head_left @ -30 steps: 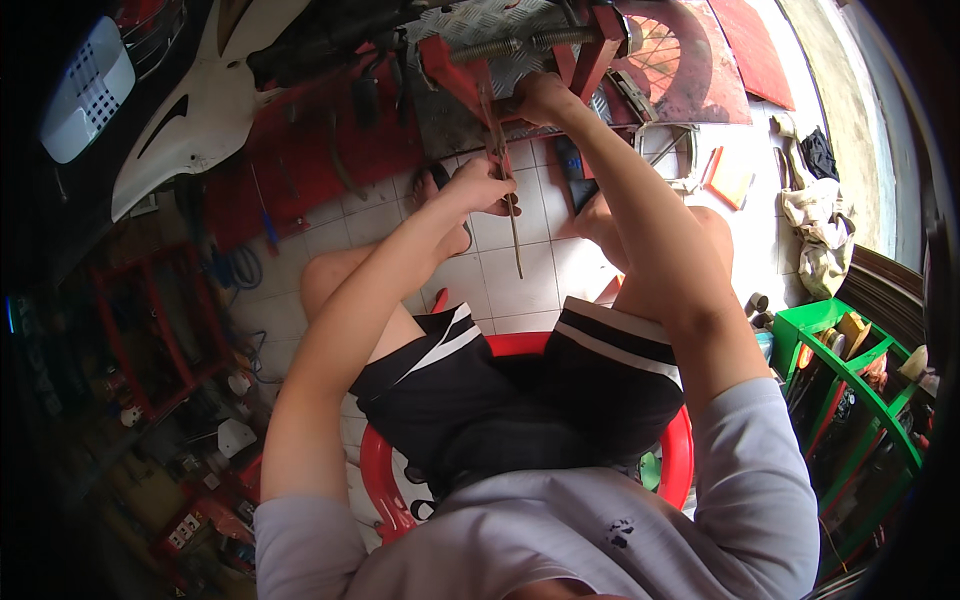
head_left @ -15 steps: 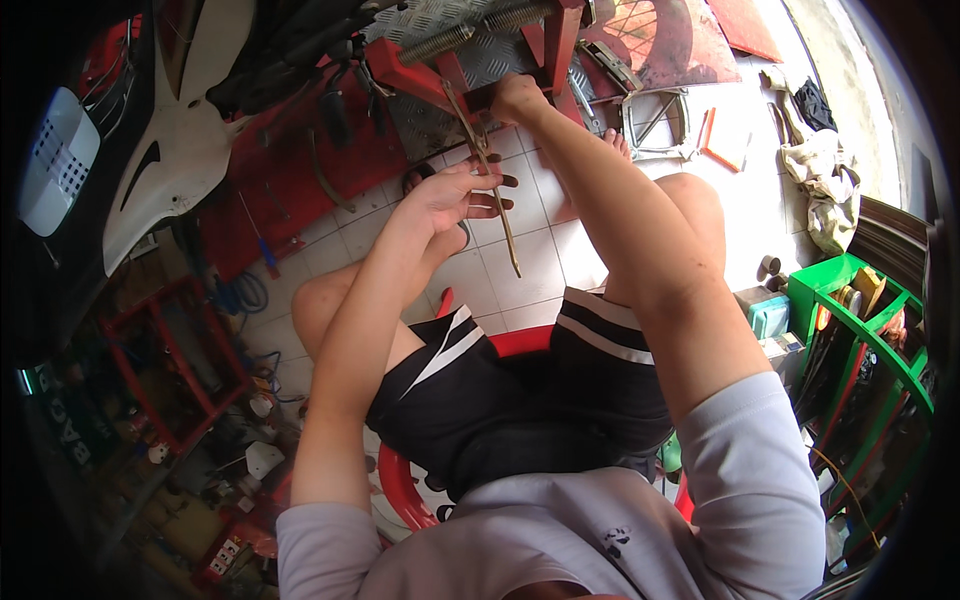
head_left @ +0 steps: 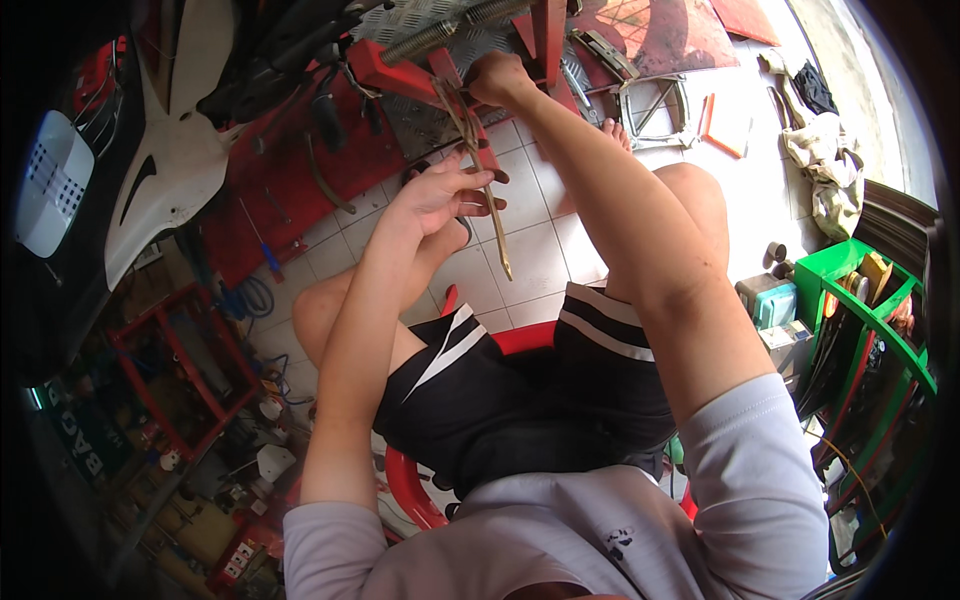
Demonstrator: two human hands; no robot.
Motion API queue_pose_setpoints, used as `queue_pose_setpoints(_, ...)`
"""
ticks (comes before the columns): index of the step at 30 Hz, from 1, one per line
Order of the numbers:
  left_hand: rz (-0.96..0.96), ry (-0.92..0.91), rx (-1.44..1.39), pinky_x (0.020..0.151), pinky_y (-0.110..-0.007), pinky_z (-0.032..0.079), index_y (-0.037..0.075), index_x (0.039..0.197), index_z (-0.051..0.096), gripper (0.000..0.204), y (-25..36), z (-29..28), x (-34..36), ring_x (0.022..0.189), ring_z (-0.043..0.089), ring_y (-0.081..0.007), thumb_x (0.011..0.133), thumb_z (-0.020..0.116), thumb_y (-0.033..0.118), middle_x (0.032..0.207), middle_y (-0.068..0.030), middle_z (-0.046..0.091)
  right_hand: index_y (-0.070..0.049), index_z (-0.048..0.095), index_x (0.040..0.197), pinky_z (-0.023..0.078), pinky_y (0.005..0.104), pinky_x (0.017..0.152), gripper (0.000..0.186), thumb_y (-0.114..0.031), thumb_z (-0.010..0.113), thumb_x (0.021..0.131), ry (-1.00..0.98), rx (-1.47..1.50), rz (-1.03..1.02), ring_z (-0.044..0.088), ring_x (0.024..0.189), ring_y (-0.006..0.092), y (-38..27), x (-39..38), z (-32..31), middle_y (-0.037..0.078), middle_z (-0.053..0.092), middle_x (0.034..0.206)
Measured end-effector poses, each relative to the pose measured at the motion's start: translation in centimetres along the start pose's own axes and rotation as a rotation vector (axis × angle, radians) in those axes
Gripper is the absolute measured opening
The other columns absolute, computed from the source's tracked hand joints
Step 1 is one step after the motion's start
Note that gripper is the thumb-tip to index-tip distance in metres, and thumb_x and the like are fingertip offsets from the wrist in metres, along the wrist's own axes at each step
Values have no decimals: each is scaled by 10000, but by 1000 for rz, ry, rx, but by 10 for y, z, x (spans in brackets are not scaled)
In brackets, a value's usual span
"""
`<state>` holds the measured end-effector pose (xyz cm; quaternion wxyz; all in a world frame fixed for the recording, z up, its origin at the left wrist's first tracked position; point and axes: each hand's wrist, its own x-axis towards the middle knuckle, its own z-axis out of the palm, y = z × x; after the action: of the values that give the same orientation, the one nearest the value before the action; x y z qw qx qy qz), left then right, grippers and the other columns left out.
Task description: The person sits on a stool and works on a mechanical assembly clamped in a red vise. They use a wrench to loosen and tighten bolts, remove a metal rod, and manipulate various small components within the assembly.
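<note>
My left hand (head_left: 437, 198) is beside a long thin brass-coloured rod (head_left: 497, 237); its thumb and fingers are apart, and the fingertips reach the rod. The rod slopes down from a red metal frame (head_left: 385, 70) to a point above the tiled floor. A short red bar (head_left: 487, 158) sits just above the left fingers. My right hand (head_left: 503, 80) is closed at the frame, near its upright post (head_left: 548, 40). Its fingers are turned away, so what they grip is hidden. A coil spring (head_left: 425, 43) lies across the frame's top.
A motorbike's pale body panel (head_left: 175, 180) stands at left. A blue-handled screwdriver (head_left: 270, 258) lies on red sheeting. Toward the right are a metal stand (head_left: 655, 115), a green tool rack (head_left: 840, 262) and a crumpled cloth (head_left: 825, 165). I sit on a red chair (head_left: 405, 490).
My right hand has shifted up and to the left at the frame. The red bar now shows lower, near my left fingers, and the rod's lower end has swung slightly left.
</note>
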<state>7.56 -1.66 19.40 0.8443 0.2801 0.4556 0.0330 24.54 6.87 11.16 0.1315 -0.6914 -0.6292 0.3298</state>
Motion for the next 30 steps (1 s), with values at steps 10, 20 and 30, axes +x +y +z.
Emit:
queue_pose_setpoints(10, -2, 32, -14, 825, -443, 476, 158, 1342, 306, 586, 2, 3, -1, 918, 630, -356, 854, 616, 60, 1048, -89, 596, -156, 732, 818, 526, 340, 782, 183, -208, 583, 726, 159, 162, -162, 661, 818, 297, -2, -1, -1, 132, 677, 845)
queue_pose_setpoints(20, -7, 23, 3, 813, -420, 481, 174, 1337, 283, 600, 1, 3, 1, 911, 636, -334, 852, 626, 84, 1032, -71, 597, -94, 724, 833, 527, 355, 808, 166, -142, 625, 709, 226, 133, -149, 649, 878, 320, -12, -10, -8, 157, 668, 901)
queue_pose_setpoints(30, -4, 36, 38, 784, -395, 489, 167, 1326, 314, 543, -1, 1, 4, 903, 640, -328, 869, 593, 81, 1045, -94, 605, -61, 714, 792, 528, 366, 781, 143, -113, 630, 688, 295, 178, -144, 649, 834, 329, -16, -15, -2, 167, 667, 851)
